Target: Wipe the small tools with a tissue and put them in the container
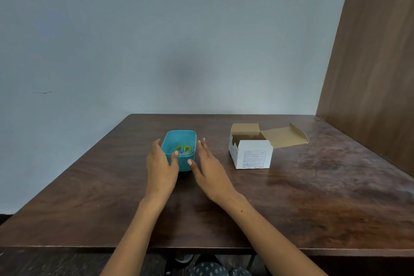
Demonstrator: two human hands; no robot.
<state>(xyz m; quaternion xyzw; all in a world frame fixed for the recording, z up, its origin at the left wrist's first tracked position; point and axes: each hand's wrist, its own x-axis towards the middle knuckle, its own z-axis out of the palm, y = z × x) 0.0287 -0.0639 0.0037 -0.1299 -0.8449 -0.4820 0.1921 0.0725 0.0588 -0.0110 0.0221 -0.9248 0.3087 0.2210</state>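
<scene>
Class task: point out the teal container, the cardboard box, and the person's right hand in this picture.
teal container (187, 135): head view, on its far inner wall.
cardboard box (254, 155): head view, on its white printed front.
right hand (209, 168): head view, on its back.

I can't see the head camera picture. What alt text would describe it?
Two open hands, left and right, flank a teal container holding small yellow and blue tools on a brown table. An open cardboard box stands to its right.

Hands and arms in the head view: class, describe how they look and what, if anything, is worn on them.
Both arms are bare right down to the frame's bottom edge: no sleeves, gloves, watch, bracelets or rings show. The left hand and right hand have short, pale, plain nails on the fingers. A small dark mole marks the right forearm.
</scene>
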